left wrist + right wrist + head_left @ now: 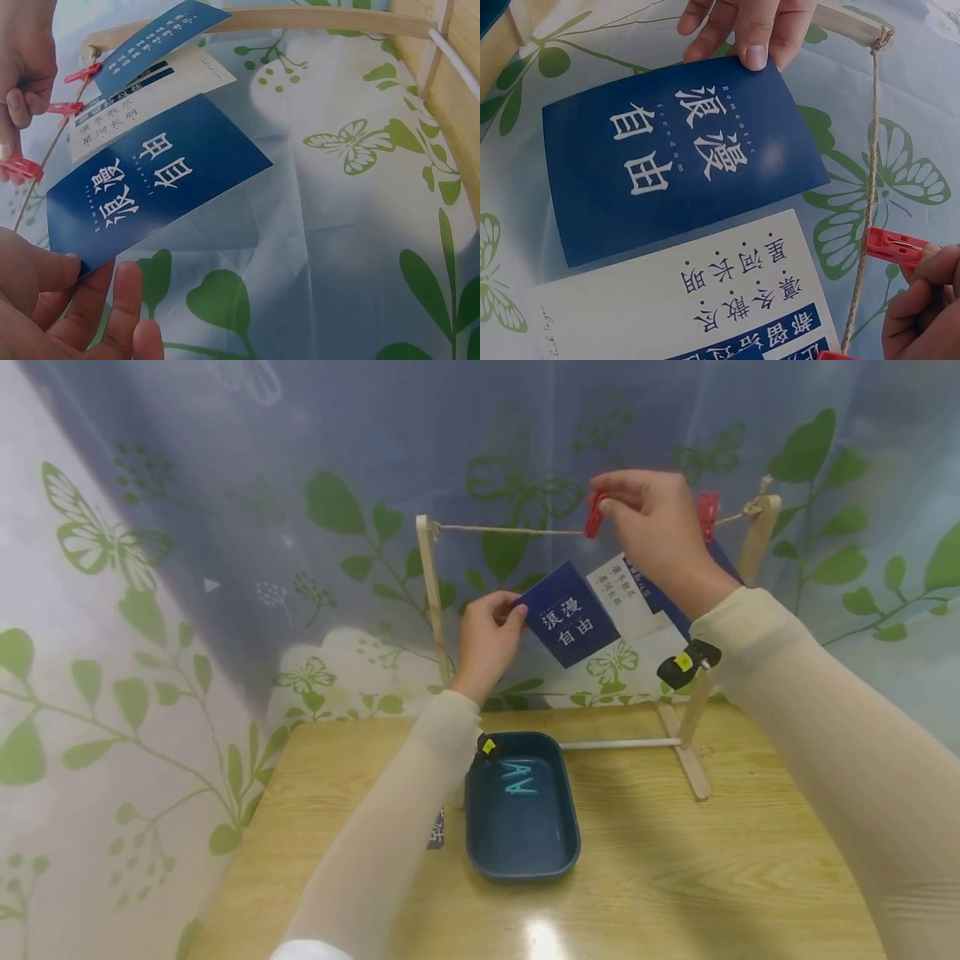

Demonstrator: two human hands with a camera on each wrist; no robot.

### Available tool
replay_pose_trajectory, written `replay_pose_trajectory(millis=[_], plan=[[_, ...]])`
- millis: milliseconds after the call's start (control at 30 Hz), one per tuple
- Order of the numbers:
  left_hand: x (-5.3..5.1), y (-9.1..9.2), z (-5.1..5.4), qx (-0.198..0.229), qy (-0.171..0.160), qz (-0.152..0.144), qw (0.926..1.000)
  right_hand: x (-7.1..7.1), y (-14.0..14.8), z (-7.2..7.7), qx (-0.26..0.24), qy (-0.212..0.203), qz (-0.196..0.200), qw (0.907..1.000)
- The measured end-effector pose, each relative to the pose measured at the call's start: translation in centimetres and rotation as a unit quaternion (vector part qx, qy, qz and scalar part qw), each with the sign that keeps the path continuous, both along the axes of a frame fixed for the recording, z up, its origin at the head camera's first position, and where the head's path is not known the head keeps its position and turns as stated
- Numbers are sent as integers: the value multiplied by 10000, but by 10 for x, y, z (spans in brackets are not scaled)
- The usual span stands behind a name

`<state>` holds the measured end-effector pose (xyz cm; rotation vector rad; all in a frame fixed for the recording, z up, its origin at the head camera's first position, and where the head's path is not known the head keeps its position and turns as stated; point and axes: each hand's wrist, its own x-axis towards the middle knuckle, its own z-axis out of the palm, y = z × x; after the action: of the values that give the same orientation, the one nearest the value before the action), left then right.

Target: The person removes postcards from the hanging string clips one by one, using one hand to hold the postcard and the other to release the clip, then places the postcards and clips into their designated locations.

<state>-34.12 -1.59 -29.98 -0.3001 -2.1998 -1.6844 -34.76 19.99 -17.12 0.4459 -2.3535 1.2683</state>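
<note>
Wood-grain bench (637, 852), butterfly-print cloth (375, 435) behind!
The left hand (489, 639) pinches a blue card (573, 639) by one corner, just below the twine (510, 530); the right hand (662, 522) grips a red clothespin (593, 518) at it, partly hiding the hung cards (618, 597). Teal clothespins (517, 788) lie in the dark-blue tray (523, 843).

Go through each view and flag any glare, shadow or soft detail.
Head view: a bright glare spot on the table at the bottom edge, a soft shadow right of the tray; left wrist view: small print on the farthest card too soft to read; right wrist view: faint sheen on the held blue card.
</note>
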Motion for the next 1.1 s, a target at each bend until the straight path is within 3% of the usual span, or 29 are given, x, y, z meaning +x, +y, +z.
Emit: replay_pose_trajectory(millis=[700,1100], plan=[[12,-20,2,21,-33,22,10000,11,-5,-8,280,112,-210,9993],[15,-27,0,-35,-1,49,10000,18,-12,-15,-47,190,-67,9998]])
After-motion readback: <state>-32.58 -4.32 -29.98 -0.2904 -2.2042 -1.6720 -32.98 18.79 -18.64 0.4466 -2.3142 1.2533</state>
